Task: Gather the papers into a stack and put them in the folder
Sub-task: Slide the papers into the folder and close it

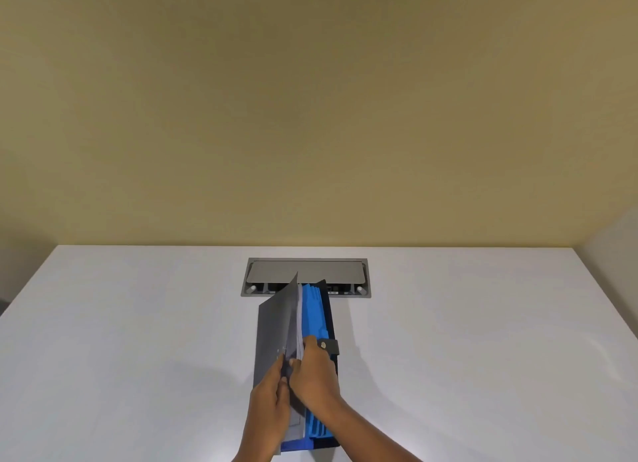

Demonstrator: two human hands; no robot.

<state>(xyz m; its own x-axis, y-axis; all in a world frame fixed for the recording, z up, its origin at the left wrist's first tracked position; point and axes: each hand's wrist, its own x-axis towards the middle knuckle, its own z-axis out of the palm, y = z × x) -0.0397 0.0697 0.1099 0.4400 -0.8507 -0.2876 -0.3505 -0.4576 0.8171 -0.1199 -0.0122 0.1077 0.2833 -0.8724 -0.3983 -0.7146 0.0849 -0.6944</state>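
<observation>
Hands (312, 375) grip papers (299, 327) in folder (316, 318); writing unreadable

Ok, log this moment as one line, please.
step: filing papers | folder: open, on table | left hand: holds cover | right hand: pushing papers in | loose sheets: none seen

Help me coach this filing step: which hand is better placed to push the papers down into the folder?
Probably the right hand: it grips the papers at the folder opening, while the left hand holds the grey cover aside.
</observation>
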